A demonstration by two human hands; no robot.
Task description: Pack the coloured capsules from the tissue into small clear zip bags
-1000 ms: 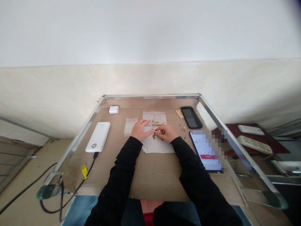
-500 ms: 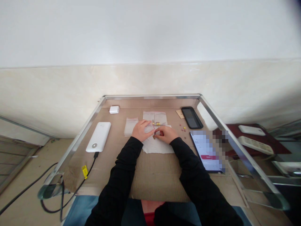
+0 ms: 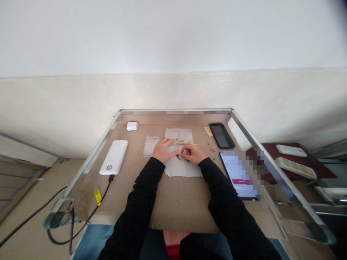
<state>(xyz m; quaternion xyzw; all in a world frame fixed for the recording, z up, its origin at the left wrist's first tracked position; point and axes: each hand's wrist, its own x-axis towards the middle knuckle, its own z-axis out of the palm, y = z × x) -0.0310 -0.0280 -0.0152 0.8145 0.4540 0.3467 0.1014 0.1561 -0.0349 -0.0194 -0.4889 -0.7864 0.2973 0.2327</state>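
Note:
My left hand (image 3: 162, 150) holds a small clear zip bag (image 3: 172, 147) between thumb and fingers, its pinkish edge facing right. Close by that edge, my right hand (image 3: 192, 153) has thumb and forefinger bent together; anything between the tips is too small to make out. Under both hands lies a white paper sheet (image 3: 181, 171). A brown capsule (image 3: 178, 156) rests on the sheet between the hands, and part of another shows below the right fingers. Just beyond are two clear zip bags (image 3: 185, 134) with brown and yellow capsules in them. Flat zip bags (image 3: 150, 146) lie left of my left hand.
Several small pink and yellow tablets (image 3: 211, 148) lie right of my right hand. Beyond them are a black phone (image 3: 221, 135) and a lit tablet screen (image 3: 238, 177). A white power bank (image 3: 114, 157) with a black cable and a white adapter (image 3: 132, 126) sit left. Metal rails (image 3: 176, 111) edge the table.
My right hand has shifted slightly right, away from the bag's edge. The capsules on the paper show more plainly. My left hand has kept its hold on the bag.

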